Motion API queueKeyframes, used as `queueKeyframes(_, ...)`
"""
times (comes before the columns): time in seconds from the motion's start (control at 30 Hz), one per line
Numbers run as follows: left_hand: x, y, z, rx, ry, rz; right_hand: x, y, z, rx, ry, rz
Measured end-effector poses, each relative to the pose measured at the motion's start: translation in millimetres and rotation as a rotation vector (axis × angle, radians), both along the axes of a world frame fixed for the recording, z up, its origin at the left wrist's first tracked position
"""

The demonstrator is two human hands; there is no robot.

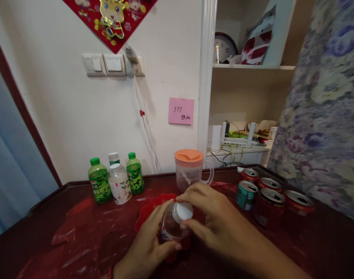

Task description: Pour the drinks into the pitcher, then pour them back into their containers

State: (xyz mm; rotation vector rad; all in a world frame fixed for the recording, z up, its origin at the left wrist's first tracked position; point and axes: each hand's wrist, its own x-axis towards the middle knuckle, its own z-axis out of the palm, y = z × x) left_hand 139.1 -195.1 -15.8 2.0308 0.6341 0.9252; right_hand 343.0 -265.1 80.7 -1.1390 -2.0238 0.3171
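A clear plastic bottle [171, 224] with a white cap [184, 211] is tilted toward me in front of my body. My left hand [152, 236] is wrapped round the bottle's side, its thumb along the near face. With thumb and fingers on either side of the white cap, my right hand [207, 217] grips it from the right. The cap sits on the bottle's mouth. Beneath and behind the bottle is a red scalloped dish [145, 213], partly hidden by my hands and the bottle.
Left of the dish stand green-capped bottles [99, 182] and white-capped bottles [120, 186]. A clear jug [188, 174] with an orange lid is behind my right hand. Several opened cans [246, 195] stand at the right. Red plastic sheeting [75, 221] covers the table.
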Motion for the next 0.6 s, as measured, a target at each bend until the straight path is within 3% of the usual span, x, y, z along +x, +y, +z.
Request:
queueKeyframes(0.37,-2.8,-0.8,-6.7,0.099,0.114,0.029,-1.4,-12.4,8.8,-0.119,-0.139,-0.115)
queueKeyframes(0.6,-1.7,-2.4,-4.7,0.061,0.100,0.040,-4.9,-9.4,0.2,-0.044,-0.243,-0.192)
